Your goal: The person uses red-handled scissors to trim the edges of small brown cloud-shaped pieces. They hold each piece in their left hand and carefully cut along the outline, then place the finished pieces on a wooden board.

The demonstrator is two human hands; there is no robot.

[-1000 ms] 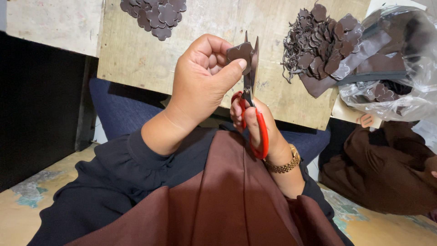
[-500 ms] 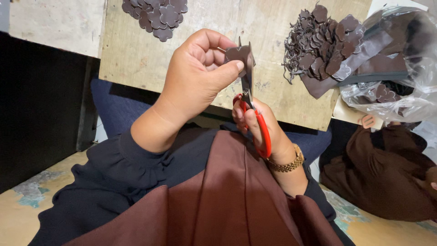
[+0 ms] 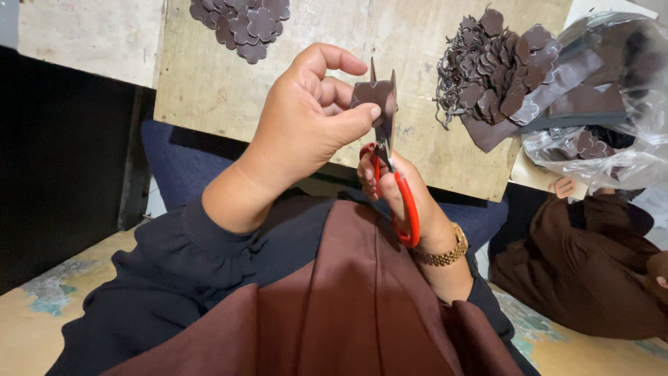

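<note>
Nearest the camera lies a fold of brown cloth (image 3: 334,299) over the person's lap, with a dark navy sleeve (image 3: 174,278) running up along the left forearm. Just above the cloth, the right hand (image 3: 400,191) is curled tight through the red loops of a pair of scissors (image 3: 393,174), the fingers wrapped around the handles; a gold watch (image 3: 442,254) sits on that wrist. The scissor blades rise upright from this hand, and their tip shows above the piece being cut.

The left hand (image 3: 309,122) is higher and a little to the left. It is closed narrow, thumb and forefinger pinching a small brown cut-out (image 3: 374,94) with a scalloped edge, the other fingers folded in behind. The cut-out is held right against the blades, in the air above the lap and in front of the desk.

Behind the hands stands a bare wooden desk (image 3: 209,90), its top pale and scuffed. On its far left part rests a small heap of flower-shaped brown pieces (image 3: 240,21). To the right lies a bigger pile of the same shapes mixed with thin trimmings (image 3: 487,63), touching a clear plastic bag (image 3: 605,125) with brown strips in it.

At the far right another person in brown clothing (image 3: 584,264) sits on the floor.
</note>
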